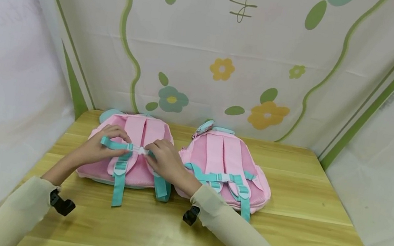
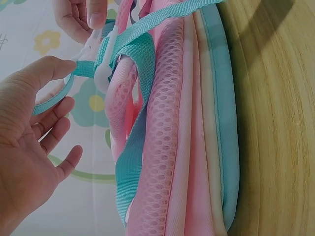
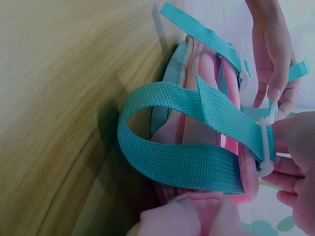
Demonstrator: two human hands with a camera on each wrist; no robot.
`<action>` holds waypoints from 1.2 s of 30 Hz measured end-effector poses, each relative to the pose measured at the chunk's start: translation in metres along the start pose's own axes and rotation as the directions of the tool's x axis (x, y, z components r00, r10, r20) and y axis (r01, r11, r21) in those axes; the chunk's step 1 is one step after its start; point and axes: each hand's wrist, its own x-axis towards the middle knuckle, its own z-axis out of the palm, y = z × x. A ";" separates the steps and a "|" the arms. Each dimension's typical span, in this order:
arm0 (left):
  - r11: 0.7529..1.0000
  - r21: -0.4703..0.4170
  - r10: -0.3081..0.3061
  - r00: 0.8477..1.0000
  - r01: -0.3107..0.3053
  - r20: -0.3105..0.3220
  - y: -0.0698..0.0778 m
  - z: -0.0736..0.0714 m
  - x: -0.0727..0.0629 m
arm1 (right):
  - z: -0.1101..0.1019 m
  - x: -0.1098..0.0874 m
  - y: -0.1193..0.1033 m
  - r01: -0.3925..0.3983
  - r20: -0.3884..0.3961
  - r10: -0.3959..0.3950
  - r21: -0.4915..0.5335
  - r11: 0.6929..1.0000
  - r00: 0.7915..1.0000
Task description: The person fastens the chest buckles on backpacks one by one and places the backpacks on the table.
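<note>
A pink backpack [image 1: 139, 178] lies straps-up at the left, with teal webbing and pink shoulder straps. Above it, my left hand [image 1: 103, 148] pinches the teal chest strap [image 1: 113, 143] at one end of a white plastic buckle [image 1: 140, 150]. At the buckle's other end, my right hand [image 1: 166, 159] pinches its side, fingers partly hiding it. Whether the buckle's halves are fully joined, I cannot tell. In the left wrist view, thumb and index fingertip meet at the strap, the other fingers loosely bent. A teal webbing loop [image 3: 162, 162] hangs below my right hand in the right wrist view.
A second pink backpack [image 1: 260, 187] lies close on the right, its teal chest strap joined by a white buckle [image 1: 225, 178]. Both rest on a wooden table [image 1: 301, 240]. A flower-printed curtain [image 1: 199, 55] stands behind, with pale cloth on both sides.
</note>
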 end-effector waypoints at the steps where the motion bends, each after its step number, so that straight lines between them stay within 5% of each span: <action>1: 1.000 0.003 -0.009 1.000 0.009 0.003 0.000 0.000 0.000 | 0.000 0.000 0.000 -0.003 0.001 0.003 0.005 1.000 1.000; 21: 0.999 0.030 -0.037 0.999 0.036 0.025 -0.002 0.002 0.002 | 0.004 0.002 0.001 -0.137 0.120 0.123 0.122 0.983 0.985; 36: 0.998 0.005 -0.063 0.998 0.062 0.030 -0.004 0.001 -0.002 | 0.003 0.002 0.002 0.022 0.000 -0.022 0.024 0.999 1.000</action>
